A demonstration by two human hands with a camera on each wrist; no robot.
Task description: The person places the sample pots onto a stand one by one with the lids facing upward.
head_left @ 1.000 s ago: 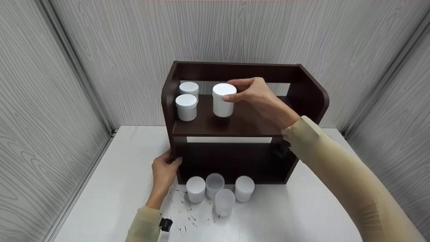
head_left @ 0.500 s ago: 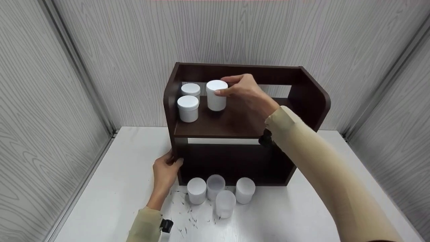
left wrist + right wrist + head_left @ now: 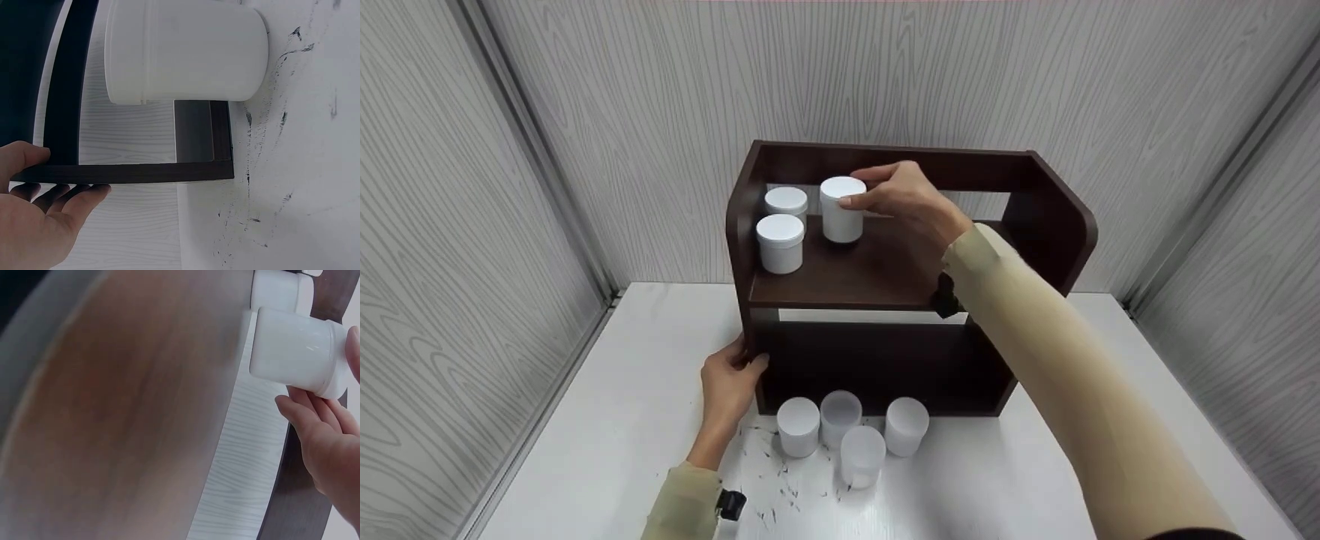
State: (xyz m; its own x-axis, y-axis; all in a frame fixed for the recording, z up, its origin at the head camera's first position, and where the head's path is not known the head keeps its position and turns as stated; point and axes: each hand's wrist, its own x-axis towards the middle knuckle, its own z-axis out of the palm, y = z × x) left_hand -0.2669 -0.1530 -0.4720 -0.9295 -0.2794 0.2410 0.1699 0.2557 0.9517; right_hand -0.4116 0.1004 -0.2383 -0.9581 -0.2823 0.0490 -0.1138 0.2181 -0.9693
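My right hand (image 3: 911,196) pinches a white lidded jar (image 3: 842,217) near its lid, thumb at the front and fingers behind. The jar is upright, close over the upper board of a dark brown two-tier shelf (image 3: 870,281). In the right wrist view, the held jar (image 3: 289,349) has its base apart from the board. Two more white lidded jars, a front one (image 3: 781,246) and a back one (image 3: 786,201), stand at that board's left end. My left hand (image 3: 727,386) grips the shelf's left side panel (image 3: 140,172), thumb inside and fingers outside.
Several white jars stand on the white table in front of the shelf: a left jar (image 3: 799,427), a right jar (image 3: 907,427) and two translucent ones, back (image 3: 841,420) and front (image 3: 862,457). Dark scuffs (image 3: 787,491) mark the table (image 3: 660,337). Grey wood-patterned walls (image 3: 675,90) enclose it.
My right hand has carried the jar left and toward the back of the upper board, slowing in the last half second. My left hand keeps its grip on the side panel.
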